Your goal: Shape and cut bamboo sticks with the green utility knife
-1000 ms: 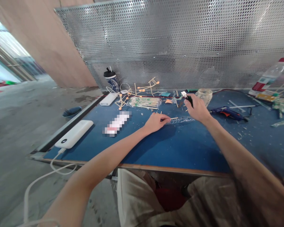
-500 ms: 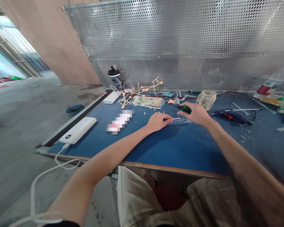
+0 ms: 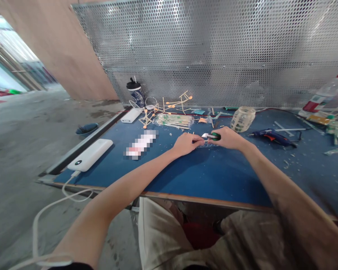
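Note:
My left hand (image 3: pixel 187 144) rests on the blue table with its fingers pinched on a thin pale stick, whose end shows at the fingertips. My right hand (image 3: pixel 228 138) is closed around a green and black cutter (image 3: pixel 215 136). The cutter's bright blade (image 3: pixel 206 135) points left, just above the stick and close to my left fingertips. Under both hands lies a clear plastic strip (image 3: pixel 210 144), partly covered by the fingers.
Behind the hands lie wrapped sticks (image 3: pixel 174 120), a stick structure (image 3: pixel 146 119) and a clear jar (image 3: pixel 242 119). A blue glue gun (image 3: pixel 274 137) is at right, a bottle (image 3: pixel 323 98) farther right. White power banks (image 3: pixel 90 154) and a cup (image 3: pixel 135 93) are at left.
My right hand has moved left and down with the cutter, bringing it beside my left fingertips. The blade now shows clearly. My left hand has kept its place on the table.

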A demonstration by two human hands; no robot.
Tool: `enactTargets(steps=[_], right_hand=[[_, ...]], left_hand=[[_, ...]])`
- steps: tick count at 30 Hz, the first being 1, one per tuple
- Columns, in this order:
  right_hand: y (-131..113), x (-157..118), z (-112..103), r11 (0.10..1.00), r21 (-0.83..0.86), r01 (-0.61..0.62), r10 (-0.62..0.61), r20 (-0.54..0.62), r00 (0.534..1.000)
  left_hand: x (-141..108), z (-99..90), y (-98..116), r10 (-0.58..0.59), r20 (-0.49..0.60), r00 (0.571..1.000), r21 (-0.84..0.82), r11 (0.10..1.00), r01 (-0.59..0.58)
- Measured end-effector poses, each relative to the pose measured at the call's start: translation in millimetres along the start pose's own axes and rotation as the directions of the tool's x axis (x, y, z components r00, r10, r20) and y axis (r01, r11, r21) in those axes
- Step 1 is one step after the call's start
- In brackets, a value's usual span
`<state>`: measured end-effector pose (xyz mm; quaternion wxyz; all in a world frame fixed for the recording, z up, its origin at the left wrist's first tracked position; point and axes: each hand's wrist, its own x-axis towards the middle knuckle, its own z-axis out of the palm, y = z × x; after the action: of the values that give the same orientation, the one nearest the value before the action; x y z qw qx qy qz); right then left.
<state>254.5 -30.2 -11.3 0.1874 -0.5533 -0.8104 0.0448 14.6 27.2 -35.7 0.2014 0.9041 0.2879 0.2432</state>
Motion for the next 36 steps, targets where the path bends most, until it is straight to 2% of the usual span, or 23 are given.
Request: enactTargets(steps=[2,4,7,9,12,14,18,20,23,26,28,31,33,36], right_hand=[[2,0,-4,1.0,0.006,-0.03,0.03,-0.033,0.999],[5,-1,-10,0.996,0.009,-0.093,0.093,-0.121,0.988],[8,-4,-22,0.978,0.04,-0.205,0.207,-0.298,0.932],[8,-6,-28,0.97,0.077,-0.232,0.243,-0.362,0.9],[-1,-8,-31,0.97,0.234,-0.073,0.173,-0.442,0.88],[-9,-8,-30,0.94,0.335,0.065,0.13,-0.527,0.84],[-20,-1,-31,0.862,0.474,0.182,0.208,-0.657,0.724],[-21,2,-35,0.78,0.569,0.261,0.251,-0.667,0.702],[-18,-3,-35,0.694,0.64,0.328,0.25,-0.643,0.724],[-16,-26,-25,0.755,0.58,0.306,0.207,-0.654,0.728],[-16,-48,-13,0.825,0.497,0.27,0.129,-0.629,0.767],[-18,-78,6,0.915,0.322,0.244,-0.062,-0.485,0.872],[-20,-88,16,0.94,0.212,0.267,-0.17,-0.386,0.907],[-21,-88,28,0.944,0.113,0.31,-0.276,-0.246,0.929]], left_hand=[[0,0.2,-1,0.0,0.005,1.0,-0.01,1.0,0.001],[1,0.1,-1,0.003,0.01,1.0,-0.017,1.0,-0.002],[1,-0.1,-1,0.004,0.011,1.0,-0.023,1.0,-0.003],[1,0.4,-2,-0.004,0.006,1.0,-0.025,1.0,0.004],[1,2.0,-3,-0.015,0.0,1.0,-0.036,0.999,0.015],[1,3.0,-4,-0.022,-0.002,1.0,-0.043,0.999,0.022],[2,3.3,-3,-0.041,-0.002,0.999,-0.048,0.998,0.041],[2,3.3,-3,-0.043,0.001,0.999,-0.054,0.998,0.043],[3,3.9,-4,-0.038,0.004,0.999,-0.073,0.997,0.038],[4,5.1,-7,-0.034,0.01,0.999,-0.096,0.995,0.035],[5,5.6,-9,-0.032,0.017,0.999,-0.111,0.993,0.033],[6,5.5,-10,-0.024,0.027,0.999,-0.137,0.99,0.027],[6,5.0,-11,-0.014,0.034,0.999,-0.155,0.988,0.019],[6,3.6,-11,-0.002,0.045,0.999,-0.17,0.985,0.01]])
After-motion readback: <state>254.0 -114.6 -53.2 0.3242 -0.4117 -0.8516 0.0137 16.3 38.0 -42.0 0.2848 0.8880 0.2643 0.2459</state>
